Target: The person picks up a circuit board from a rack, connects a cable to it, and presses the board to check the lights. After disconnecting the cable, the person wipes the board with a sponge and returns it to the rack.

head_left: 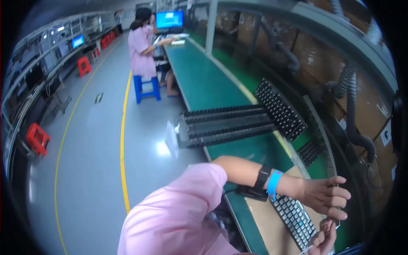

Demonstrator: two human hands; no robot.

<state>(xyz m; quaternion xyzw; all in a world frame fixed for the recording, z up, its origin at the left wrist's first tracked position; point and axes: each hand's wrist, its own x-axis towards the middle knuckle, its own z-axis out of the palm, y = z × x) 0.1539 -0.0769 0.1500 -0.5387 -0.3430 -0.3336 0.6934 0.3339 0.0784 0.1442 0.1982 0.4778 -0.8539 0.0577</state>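
Observation:
A keyboard (294, 219) with pale keys, one of them turquoise, lies on a brown board (263, 221) at the lower right. My left hand (326, 196), wearing a blue wristband (274, 183), is above the keyboard's right side with its fingers curled; a thin edge shows by its fingertips, but what it grips is unclear. Just below it, my right hand (324, 239) is closed on a thin pale rod (307, 249) that slants over the keyboard's near end. The fingers of the two hands come close together.
A black slotted rack (229, 125) lies across the green workbench (191, 80), partly overhanging its left edge. Dark keyed panels (281, 109) stand beyond it. A dark flexible duct (352, 114) hangs at the right. Farther off, a person in pink (142, 51) sits on a blue stool (146, 88).

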